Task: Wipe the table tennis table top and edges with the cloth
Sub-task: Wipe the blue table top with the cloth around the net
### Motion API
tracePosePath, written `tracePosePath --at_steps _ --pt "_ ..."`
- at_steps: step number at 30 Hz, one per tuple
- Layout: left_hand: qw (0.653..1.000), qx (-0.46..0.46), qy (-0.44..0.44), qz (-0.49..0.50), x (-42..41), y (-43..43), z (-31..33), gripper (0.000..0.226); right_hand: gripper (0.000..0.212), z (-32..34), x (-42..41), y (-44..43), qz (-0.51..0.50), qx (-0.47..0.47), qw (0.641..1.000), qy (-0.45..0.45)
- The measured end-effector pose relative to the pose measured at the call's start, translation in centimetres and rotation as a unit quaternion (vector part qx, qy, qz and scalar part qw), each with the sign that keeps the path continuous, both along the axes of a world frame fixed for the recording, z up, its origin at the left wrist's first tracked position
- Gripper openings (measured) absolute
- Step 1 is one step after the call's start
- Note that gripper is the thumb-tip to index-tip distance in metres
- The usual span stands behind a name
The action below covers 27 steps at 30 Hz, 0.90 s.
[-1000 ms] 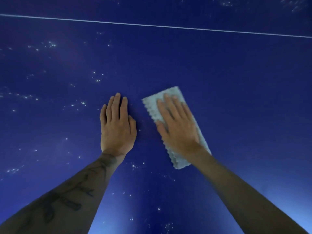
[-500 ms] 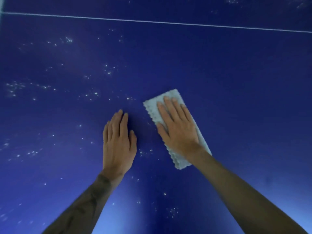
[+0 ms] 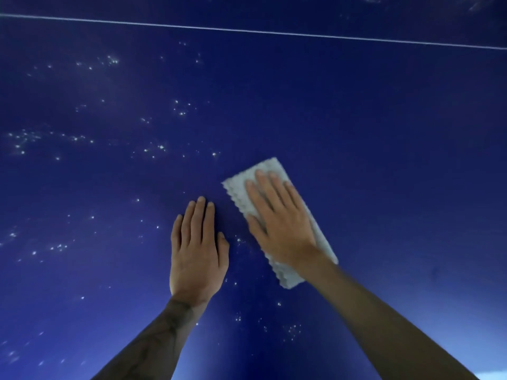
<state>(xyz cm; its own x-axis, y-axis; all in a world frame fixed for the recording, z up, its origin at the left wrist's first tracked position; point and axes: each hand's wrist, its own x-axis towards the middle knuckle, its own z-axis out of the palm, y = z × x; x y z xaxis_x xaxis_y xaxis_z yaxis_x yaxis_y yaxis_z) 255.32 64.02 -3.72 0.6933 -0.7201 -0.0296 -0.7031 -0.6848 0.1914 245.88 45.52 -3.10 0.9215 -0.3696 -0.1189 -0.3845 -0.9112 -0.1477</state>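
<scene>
1. The right hand (image 3: 279, 220) lies flat on the folded pale cloth (image 3: 238, 193), fingers spread along its length; its grip is wide, a palm press and not a pinch, so the cloth is pinned to the blue surface (image 3: 384, 133), not held.
2. The left hand (image 3: 196, 250) rests bare and flat just beside the cloth, fingers together, grip wide and holding nothing. It looks like a brace for leaning over.
3. The cloth sits near the middle of the view, angled, its scalloped edge facing the left hand.
4. Pale specks (image 3: 153, 149) scatter across the area to the left and toward the body; the stretch to the right looks cleaner. The top seems only partly wiped, and no edge of the table can be seen here.
5. To do this pass well: keep the palm weight even so the cloth does not bunch, sweep in overlapping lanes toward the speckled side, and carry them up toward the white line (image 3: 247, 31).
6. Shift the bracing hand out of each lane first, or it will shield specks beneath it.
</scene>
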Motion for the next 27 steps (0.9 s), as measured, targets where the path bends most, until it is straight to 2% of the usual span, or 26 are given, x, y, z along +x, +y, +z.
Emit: tracePosePath --at_steps 3,6,8,11,14,16,18,23,25,27 --pt "1.000 0.002 0.009 0.007 0.0 -0.1 0.1 0.060 0.068 0.6 -2.0 -3.5 -0.106 -0.006 0.994 0.021" --pt "1.000 0.005 0.001 0.002 0.2 -0.1 -0.1 0.059 0.070 0.9 1.7 -5.2 -0.202 -0.017 0.979 0.009" --pt "1.000 0.005 -0.005 0.001 0.2 0.0 -0.2 0.059 0.070 0.7 4.6 -3.8 -0.225 0.000 0.974 -0.007" --pt "1.000 0.002 -0.006 -0.002 0.1 0.1 -0.4 0.059 0.067 0.2 4.6 0.6 -0.141 0.010 0.990 -0.020" --pt "1.000 -0.007 -0.001 0.001 0.1 0.1 -0.3 0.060 0.066 -0.1 -0.7 2.7 -0.019 0.002 1.000 -0.015" --pt "1.000 -0.021 0.001 0.004 0.1 -0.1 -0.3 0.060 0.067 -0.3 -4.1 1.0 -0.025 -0.002 1.000 -0.005" --pt "1.000 -0.030 0.001 0.008 0.1 -0.1 -0.2 0.059 0.067 -0.1 -5.4 -1.5 -0.083 -0.009 0.996 0.010" --pt "1.000 -0.029 0.004 0.008 -0.1 -0.3 0.0 0.060 0.070 0.6 -0.4 -2.1 -0.210 -0.003 0.978 -0.009" --pt "1.000 -0.026 0.003 0.011 -0.1 -0.1 0.3 0.059 0.070 0.7 0.6 0.8 -0.174 0.008 0.985 -0.014" --pt "0.999 -0.041 0.000 0.021 -0.5 0.7 0.3 0.057 0.069 0.2 -1.0 4.8 -0.073 -0.002 0.997 -0.014"
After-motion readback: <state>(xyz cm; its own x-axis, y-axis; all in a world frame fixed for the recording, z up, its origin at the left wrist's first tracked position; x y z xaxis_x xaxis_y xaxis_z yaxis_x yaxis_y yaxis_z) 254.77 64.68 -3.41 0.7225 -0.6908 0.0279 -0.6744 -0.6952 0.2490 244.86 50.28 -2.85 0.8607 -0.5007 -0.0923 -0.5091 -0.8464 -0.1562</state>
